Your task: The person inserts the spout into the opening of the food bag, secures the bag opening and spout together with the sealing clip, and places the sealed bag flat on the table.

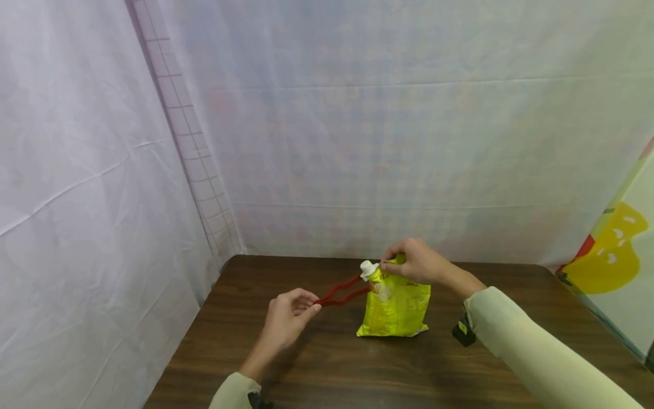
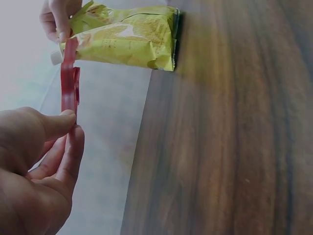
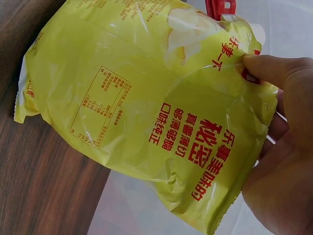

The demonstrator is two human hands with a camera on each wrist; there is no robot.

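A yellow bag of potato chips (image 1: 395, 312) stands on the brown wooden table (image 1: 306, 363). My right hand (image 1: 419, 262) pinches its top edge, thumb on the printed front in the right wrist view. My left hand (image 1: 288, 318) holds one end of a red bag clip (image 2: 68, 83) between thumb and fingertips. The clip's two wavy arms spread apart toward the bag's top left corner. A white spout cap (image 1: 368, 268) sits at the far end of the upper arm, beside that corner. Whether the arms touch the bag cannot be told.
A pale curtain (image 1: 357, 142) hangs behind the table, and another white sheet (image 1: 92, 227) covers the left side. A yellow cut-out decoration (image 1: 608, 261) is on the panel at the right. The table's back edge lies just beyond the bag.
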